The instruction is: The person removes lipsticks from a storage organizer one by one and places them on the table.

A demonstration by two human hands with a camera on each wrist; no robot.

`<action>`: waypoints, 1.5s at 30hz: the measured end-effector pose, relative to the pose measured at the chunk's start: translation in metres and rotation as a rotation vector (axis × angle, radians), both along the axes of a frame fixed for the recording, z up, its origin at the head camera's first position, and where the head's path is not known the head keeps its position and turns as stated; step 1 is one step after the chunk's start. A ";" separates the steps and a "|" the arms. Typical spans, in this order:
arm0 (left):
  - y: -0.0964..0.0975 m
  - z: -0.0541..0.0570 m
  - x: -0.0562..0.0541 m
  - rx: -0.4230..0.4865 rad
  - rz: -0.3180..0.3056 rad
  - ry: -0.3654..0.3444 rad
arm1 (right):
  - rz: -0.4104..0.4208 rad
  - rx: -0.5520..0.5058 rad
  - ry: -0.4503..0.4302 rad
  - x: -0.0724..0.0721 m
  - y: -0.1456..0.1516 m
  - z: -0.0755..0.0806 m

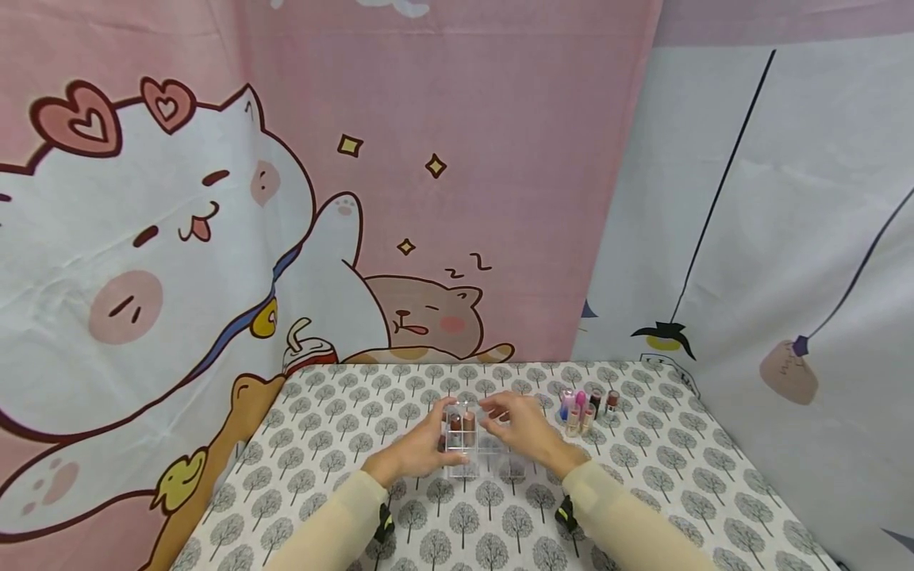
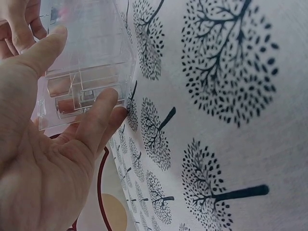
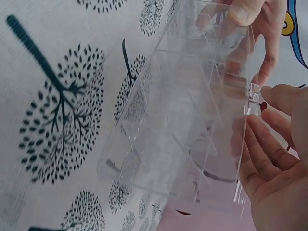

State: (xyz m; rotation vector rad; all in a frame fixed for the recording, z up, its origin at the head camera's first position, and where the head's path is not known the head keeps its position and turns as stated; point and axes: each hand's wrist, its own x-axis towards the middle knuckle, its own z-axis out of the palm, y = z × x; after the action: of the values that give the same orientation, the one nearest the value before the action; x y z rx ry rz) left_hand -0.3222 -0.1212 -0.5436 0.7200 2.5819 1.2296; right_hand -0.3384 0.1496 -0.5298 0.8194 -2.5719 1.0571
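A clear divided organizer (image 1: 491,446) stands on the table between the hands, with lipsticks (image 1: 468,420) in its left compartments. My left hand (image 1: 420,446) holds the organizer's left side, thumb on the near part and fingers along the far part. In the left wrist view, a brownish lipstick with a clear end (image 2: 67,105) shows through the wall beside the fingers. My right hand (image 1: 524,428) is at the organizer's far side, fingers loosely bent. In the right wrist view, its thumb and fingertips are beside a small clear piece (image 3: 253,98) at the organizer's edge; contact is unclear.
Several lipsticks and small cosmetic tubes (image 1: 581,406) stand in a cluster at the back right of the table. A tree-patterned cloth (image 1: 464,519) covers the table. Cartoon-printed curtains (image 1: 543,198) hang behind it and at the sides.
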 end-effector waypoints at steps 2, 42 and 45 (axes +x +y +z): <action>0.000 0.001 0.000 -0.004 -0.001 0.002 | 0.002 0.001 0.006 0.000 -0.003 0.000; -0.001 0.000 -0.001 0.010 -0.024 0.012 | -0.108 0.003 -0.033 -0.002 -0.029 -0.016; -0.001 0.001 -0.001 0.007 -0.026 0.018 | -0.105 0.002 -0.016 -0.003 -0.030 -0.016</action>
State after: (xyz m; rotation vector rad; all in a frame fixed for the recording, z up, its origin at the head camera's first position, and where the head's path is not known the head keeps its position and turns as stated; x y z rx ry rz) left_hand -0.3235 -0.1226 -0.5427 0.7665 2.5753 1.2304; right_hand -0.3414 0.1197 -0.5458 0.6710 -2.5984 1.0340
